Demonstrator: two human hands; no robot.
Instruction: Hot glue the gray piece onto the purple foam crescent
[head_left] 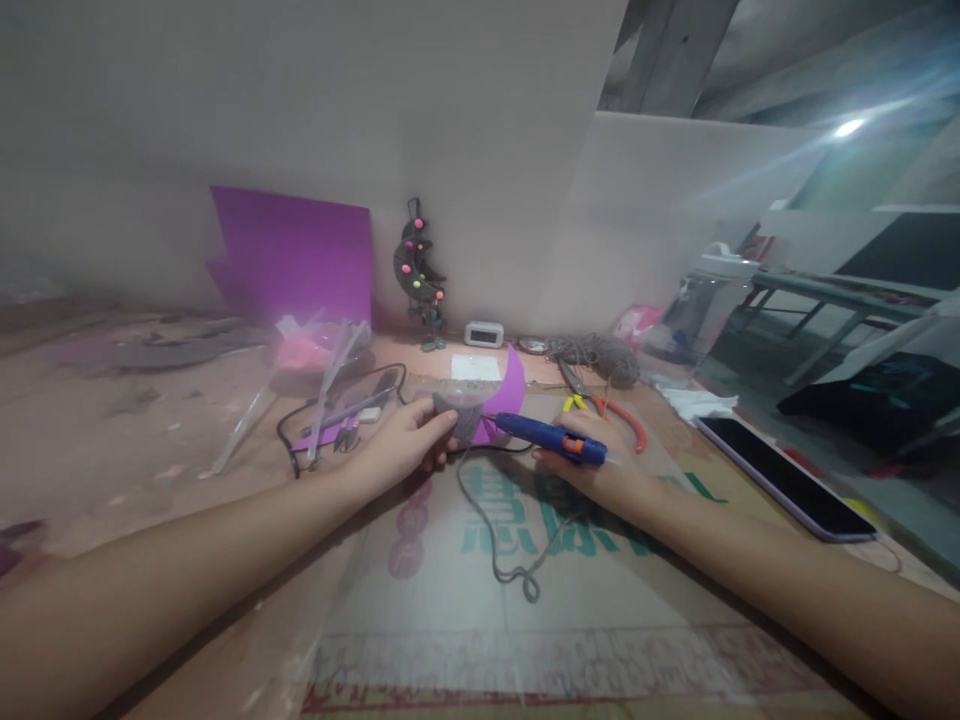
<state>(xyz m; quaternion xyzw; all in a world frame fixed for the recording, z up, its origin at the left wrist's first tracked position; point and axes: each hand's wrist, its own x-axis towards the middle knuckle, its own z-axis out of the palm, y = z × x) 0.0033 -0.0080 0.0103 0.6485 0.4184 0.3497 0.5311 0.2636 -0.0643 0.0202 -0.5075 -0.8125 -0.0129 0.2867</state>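
Observation:
My left hand (421, 437) pinches a purple crescent (511, 384) at its end, where grey yarn (466, 420) is wound around it. A blue glue gun (551, 438) is in my right hand (600, 455), its tip pointing left and close to the wound part; whether it touches I cannot tell. From the crescent a loose strand of grey yarn (491, 530) trails over the printed cardboard (420, 640) below. Against the wall hangs a dark moon-shaped ornament (411, 265) with coloured pompoms.
Pliers with red handles (626, 422) lie just beyond my right hand, near a ball of grey yarn (616, 362). A phone (784, 478) and a clear bottle (694, 310) are at the right. Glue sticks (244, 425) and a purple sheet (296, 255) are at the left; a small clock (484, 334) stands behind.

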